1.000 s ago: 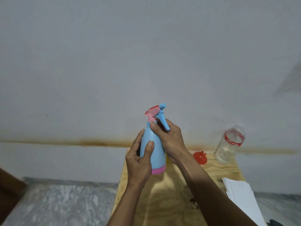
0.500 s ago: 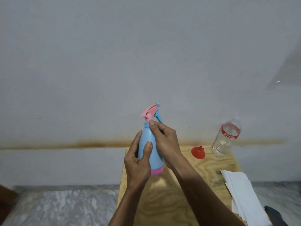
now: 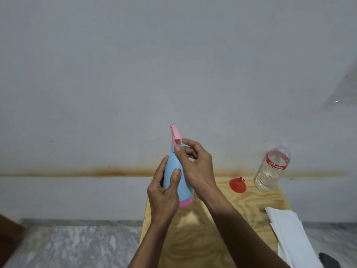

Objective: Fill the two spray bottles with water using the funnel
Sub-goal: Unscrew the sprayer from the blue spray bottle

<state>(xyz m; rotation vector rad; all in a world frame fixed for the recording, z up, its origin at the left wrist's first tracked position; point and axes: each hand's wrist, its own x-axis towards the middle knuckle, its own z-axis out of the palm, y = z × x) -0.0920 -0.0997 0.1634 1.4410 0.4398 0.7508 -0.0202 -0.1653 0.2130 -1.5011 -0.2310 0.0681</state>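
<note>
Spray head [image 3: 175, 136] turned since earlier; right hand [image 3: 195, 167] gripping collar

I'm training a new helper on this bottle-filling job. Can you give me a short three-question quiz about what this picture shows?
1. True or false: the red funnel sits in the neck of the blue spray bottle.
2. Which hand grips the blue body of the spray bottle? A) left hand B) right hand C) neither
3. Fill in: the clear water bottle stands at the far right corner of the ______.

Key
1. False: it lies on the wooden table, apart from the bottle.
2. A; the right hand is up at the neck, below the pink spray head.
3. Wooden table.
</note>
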